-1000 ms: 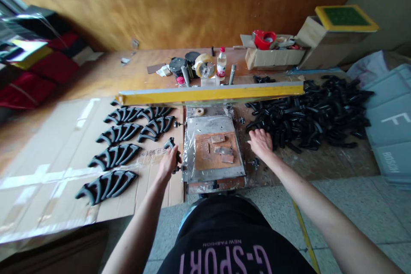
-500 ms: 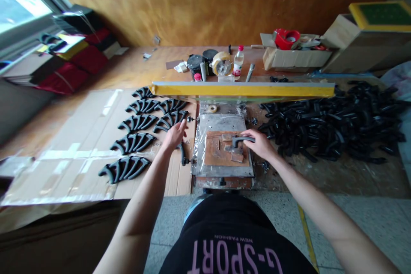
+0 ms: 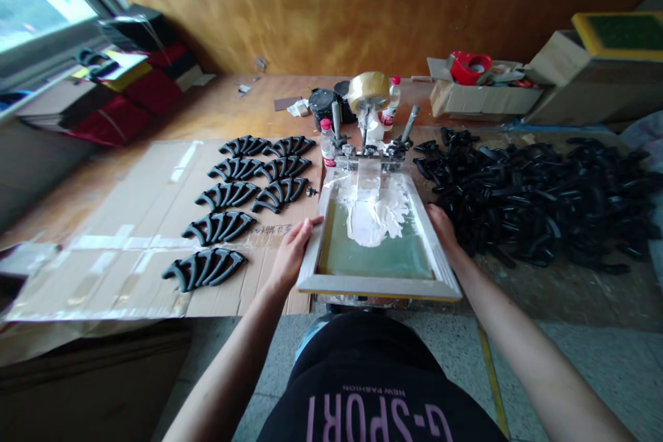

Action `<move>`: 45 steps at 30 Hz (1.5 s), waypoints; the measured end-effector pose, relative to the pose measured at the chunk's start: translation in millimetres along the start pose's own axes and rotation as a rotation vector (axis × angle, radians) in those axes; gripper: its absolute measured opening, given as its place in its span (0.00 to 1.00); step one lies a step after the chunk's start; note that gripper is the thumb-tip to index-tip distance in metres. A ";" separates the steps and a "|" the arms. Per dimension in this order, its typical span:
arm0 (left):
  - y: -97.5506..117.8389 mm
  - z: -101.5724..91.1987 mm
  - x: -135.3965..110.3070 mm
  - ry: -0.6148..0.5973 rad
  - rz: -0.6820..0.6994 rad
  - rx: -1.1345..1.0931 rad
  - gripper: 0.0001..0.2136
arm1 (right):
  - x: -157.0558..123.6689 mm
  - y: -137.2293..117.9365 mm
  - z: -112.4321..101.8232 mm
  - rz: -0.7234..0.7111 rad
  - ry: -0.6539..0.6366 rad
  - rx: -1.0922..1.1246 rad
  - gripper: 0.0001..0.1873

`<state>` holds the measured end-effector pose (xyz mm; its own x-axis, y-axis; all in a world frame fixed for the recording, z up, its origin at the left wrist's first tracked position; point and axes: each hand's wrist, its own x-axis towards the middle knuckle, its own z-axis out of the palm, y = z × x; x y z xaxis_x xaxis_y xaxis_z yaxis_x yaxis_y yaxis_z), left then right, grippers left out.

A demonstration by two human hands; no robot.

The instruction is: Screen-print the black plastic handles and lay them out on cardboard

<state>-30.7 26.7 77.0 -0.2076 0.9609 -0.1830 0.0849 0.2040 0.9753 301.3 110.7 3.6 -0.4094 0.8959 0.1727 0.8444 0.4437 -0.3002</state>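
Note:
A wooden-framed printing screen [image 3: 378, 284] lies flat in front of me, with a smear of white ink [image 3: 376, 215] on its green mesh. My left hand [image 3: 293, 254] grips the frame's left side. My right hand [image 3: 442, 233] holds the frame's right side, fingers curled over the edge. The jig plate under the screen is hidden. Left of the screen, rows of black curved plastic parts [image 3: 233, 193] lie fanned on flattened cardboard [image 3: 129, 248]. Right of it is a big heap of loose black parts [image 3: 539, 193].
Behind the screen's hinge stand a tape roll [image 3: 367, 88], a small bottle [image 3: 326, 141], black cans [image 3: 322, 103] and another bottle. Cardboard boxes [image 3: 481, 97] with a red tape dispenser [image 3: 469, 65] sit at the back right. Red and black items are stacked by the window at left.
The screen, raised edge-on before, has swung down flat over the jig. My right hand set a black part on the jig, then both hands moved to the frame's sides.

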 end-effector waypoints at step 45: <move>82.0 21.7 45.6 -0.043 0.286 -0.380 0.25 | 55.6 0.6 -19.1 0.312 0.095 0.190 0.15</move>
<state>-12.1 91.3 146.0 -0.1871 0.9769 0.1027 -0.2313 -0.1455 0.9620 285.6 160.4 30.8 -0.1012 0.9865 0.1288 0.8409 0.1540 -0.5189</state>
